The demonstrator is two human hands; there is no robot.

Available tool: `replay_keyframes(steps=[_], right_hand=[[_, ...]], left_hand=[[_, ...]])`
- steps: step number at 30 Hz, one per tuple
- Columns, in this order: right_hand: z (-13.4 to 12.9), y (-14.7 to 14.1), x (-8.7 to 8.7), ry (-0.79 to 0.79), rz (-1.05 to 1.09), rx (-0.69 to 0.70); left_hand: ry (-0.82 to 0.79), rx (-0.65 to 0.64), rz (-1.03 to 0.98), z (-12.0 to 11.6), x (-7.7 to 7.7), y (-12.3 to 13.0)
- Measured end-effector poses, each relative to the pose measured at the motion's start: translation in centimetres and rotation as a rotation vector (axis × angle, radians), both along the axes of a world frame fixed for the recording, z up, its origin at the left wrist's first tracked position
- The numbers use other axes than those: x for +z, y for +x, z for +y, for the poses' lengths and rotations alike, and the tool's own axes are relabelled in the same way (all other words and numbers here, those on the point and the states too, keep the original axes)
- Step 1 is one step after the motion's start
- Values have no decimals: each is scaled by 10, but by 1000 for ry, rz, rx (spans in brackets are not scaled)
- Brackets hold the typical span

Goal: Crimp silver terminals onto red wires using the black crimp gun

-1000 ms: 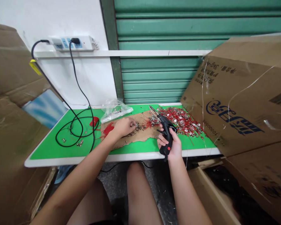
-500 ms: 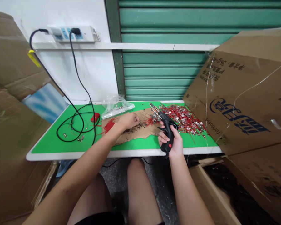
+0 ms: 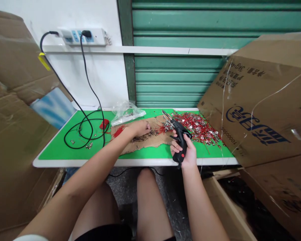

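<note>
One black gun-shaped tool [image 3: 182,140], red-dotted, metal-tipped, is gripped in the right hand [image 3: 190,153], right of frame centre. Left hand [image 3: 141,128], to the tool's left, curled over one cardboard sheet [image 3: 160,140]; whether it holds anything cannot be determined. One red spool [image 3: 104,124], centre-left, on the table [image 3: 57,150].

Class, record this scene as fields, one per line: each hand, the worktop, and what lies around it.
Left hand: at the cardboard sheet, fingers curled; anything held is too small to tell
Right hand: gripping a black tool by its handle, metal tip pointing away
Worktop: green, with a white edge
Right end: pile of red strands and shiny metal pieces
Left end: looped black cord, red roll
Behind sheet: clear plastic bag
Wall: white power strip
</note>
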State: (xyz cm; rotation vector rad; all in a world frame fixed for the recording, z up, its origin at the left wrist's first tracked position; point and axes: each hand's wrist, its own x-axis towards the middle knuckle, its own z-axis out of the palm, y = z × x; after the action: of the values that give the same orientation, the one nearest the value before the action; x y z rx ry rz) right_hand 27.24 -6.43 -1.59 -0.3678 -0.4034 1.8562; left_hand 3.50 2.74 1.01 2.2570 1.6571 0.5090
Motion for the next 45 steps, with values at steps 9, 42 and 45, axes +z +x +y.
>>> replay_keyframes(steps=[9,42,45], right_hand=[[-2,2,-3,51,2,1],[-7,1,4,8,-97,-24],[-7,2,4,22,-140,-25]], left_hand=[[15,-96,24,-34,10,-24],[-8,413,98,-103,-1,-74],[-7,423,111,-101,-1,-72]])
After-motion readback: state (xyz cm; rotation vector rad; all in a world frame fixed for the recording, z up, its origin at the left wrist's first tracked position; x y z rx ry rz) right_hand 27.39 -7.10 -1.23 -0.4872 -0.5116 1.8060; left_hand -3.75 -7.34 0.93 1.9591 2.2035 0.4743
